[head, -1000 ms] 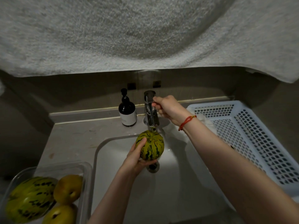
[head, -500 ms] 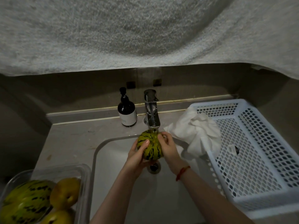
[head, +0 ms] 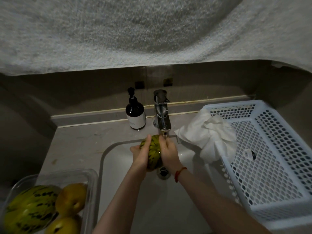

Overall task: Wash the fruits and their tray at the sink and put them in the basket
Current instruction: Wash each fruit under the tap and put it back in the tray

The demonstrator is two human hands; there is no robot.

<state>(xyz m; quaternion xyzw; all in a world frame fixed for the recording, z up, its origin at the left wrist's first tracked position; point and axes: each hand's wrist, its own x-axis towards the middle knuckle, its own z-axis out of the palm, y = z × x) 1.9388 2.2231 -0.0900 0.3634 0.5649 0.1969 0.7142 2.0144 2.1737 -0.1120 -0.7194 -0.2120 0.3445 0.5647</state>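
Note:
A small green-and-yellow striped melon (head: 154, 152) is held between both hands over the white sink (head: 118, 166), just under the chrome tap (head: 161, 114). My left hand (head: 141, 154) grips its left side and my right hand (head: 168, 152) grips its right side. A clear plastic tray (head: 91, 186) at the lower left holds a larger striped melon (head: 30, 208) and two yellow pears (head: 71, 198). The white perforated basket (head: 270, 166) stands to the right of the sink.
A dark soap pump bottle (head: 135, 115) stands left of the tap. A crumpled white cloth (head: 207, 137) drapes over the basket's near-left corner. A grey towel (head: 152, 31) hangs across the top of the view. The drain (head: 163, 172) sits below the hands.
My right hand left the tap handle and came down onto the melon's right side. Both hands have since closed more around the melon, turning it under the spout.

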